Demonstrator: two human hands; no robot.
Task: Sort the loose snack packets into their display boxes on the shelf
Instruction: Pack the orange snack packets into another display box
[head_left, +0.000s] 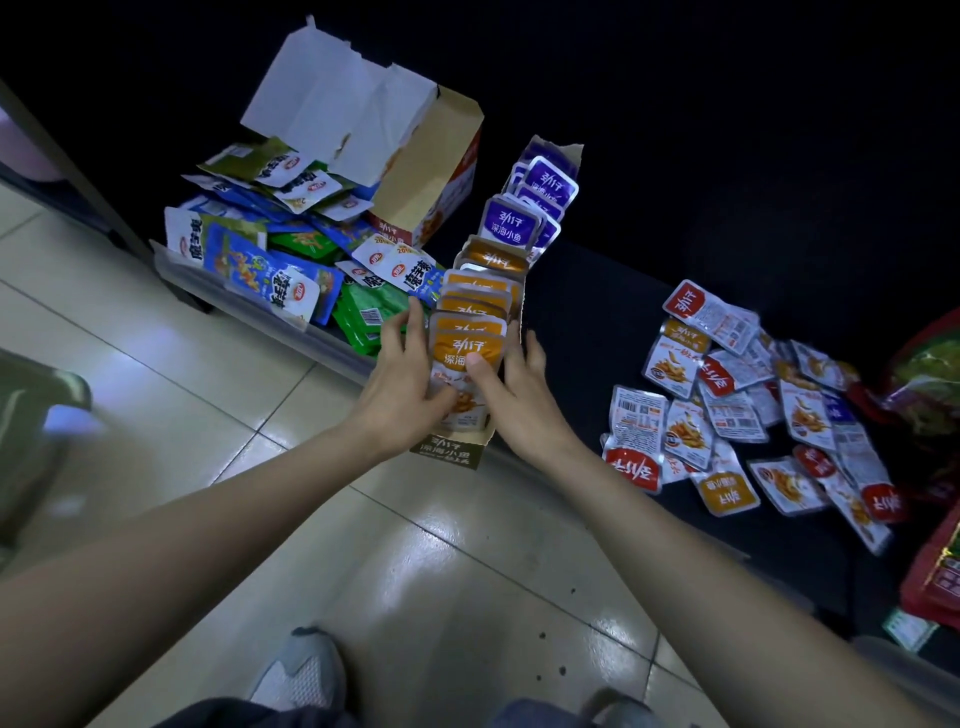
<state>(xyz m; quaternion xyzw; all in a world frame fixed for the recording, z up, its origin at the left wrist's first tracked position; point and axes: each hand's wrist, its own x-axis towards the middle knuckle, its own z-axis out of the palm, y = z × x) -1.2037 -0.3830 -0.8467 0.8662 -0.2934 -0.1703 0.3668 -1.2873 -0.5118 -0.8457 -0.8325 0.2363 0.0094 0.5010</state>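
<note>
Both hands meet at the near end of a narrow display box (451, 453) that stands on the dark shelf (597, 322).

Left hand (410, 374): the thumb lies across the lower face of the front orange packet (464, 347) and the fingers reach up along the left side of the row, so the packet is pinched. Right hand (514, 387): the thumb presses the upper face of the same packet and the fingers curl round the right wall of the box. Both grips are narrow, and only the packet and the box wall lie between thumb and fingers.

Behind the held packet, away from the person, a row of orange packets (475, 291) stands upright in the box. Purple packets (530, 208) fill the far end.

Right of the grip, well apart, loose packets (753, 410) in red, orange and white lie scattered flat on the shelf. Red bags (930, 384) sit beyond them at the frame edge.

Left of the grip, blue and green packets (291, 254) are heaped near the shelf edge. A torn-open carton (436, 171) stands just behind that heap.

Below the grip is tiled floor (260, 447), with a grey shoe (298, 670) at the bottom of the view.
</note>
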